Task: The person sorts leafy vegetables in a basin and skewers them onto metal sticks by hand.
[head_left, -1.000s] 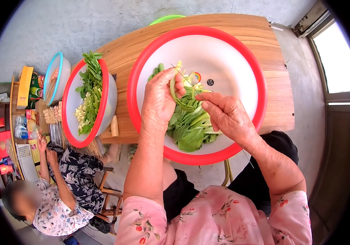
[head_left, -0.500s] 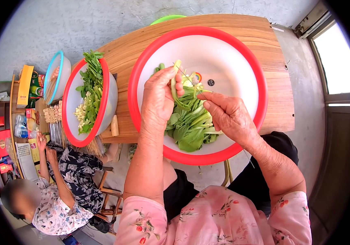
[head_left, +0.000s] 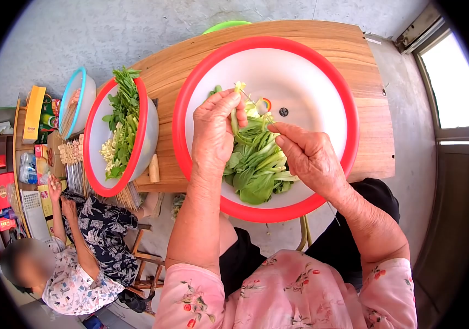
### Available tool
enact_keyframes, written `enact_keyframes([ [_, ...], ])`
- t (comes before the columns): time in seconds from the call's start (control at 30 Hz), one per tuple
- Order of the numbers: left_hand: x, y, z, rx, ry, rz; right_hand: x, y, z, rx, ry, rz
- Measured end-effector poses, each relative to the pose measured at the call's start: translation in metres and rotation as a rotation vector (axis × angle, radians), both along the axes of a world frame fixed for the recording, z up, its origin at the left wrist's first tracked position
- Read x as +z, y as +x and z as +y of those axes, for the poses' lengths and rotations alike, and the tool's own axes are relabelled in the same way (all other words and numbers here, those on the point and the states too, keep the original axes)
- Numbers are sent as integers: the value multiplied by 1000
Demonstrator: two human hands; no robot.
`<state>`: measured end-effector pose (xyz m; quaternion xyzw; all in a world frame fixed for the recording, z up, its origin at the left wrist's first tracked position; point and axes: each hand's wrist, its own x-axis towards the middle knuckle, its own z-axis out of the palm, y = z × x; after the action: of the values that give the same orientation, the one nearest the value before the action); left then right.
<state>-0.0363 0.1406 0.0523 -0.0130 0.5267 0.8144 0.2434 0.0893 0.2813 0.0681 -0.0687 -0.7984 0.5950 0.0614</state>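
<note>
With fingers curled shut, the left hand (head_left: pixel 212 125) pinches a green stalk (head_left: pixel 235 124), likely to steady it against the thin skewer (head_left: pixel 250 99) the right hand (head_left: pixel 310 156) grips; both hover above the basin (head_left: pixel 350 123), perhaps so scraps land inside.

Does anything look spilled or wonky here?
I see nothing spilled: the leafy greens in front lie inside the large basin. The smaller red-rimmed basin looks odd, as if tipped sideways, but that's probably the wide lens bending the view. Some sprigs poke over its rim.
</note>
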Motion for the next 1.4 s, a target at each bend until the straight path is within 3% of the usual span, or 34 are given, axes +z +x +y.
enact_keyframes([
  [0.23, 6, 2, 2, -58, -77, 47, -1, 0, -2, -27, 3, 29],
  [0.93, 5, 0, 1, -31, 49, 10, -3, 3, -7, -74, 194, 66],
  [1.4, 5, 5, 6, 88, -153, 180, -1, 1, -6, -168, 120, 109],
])
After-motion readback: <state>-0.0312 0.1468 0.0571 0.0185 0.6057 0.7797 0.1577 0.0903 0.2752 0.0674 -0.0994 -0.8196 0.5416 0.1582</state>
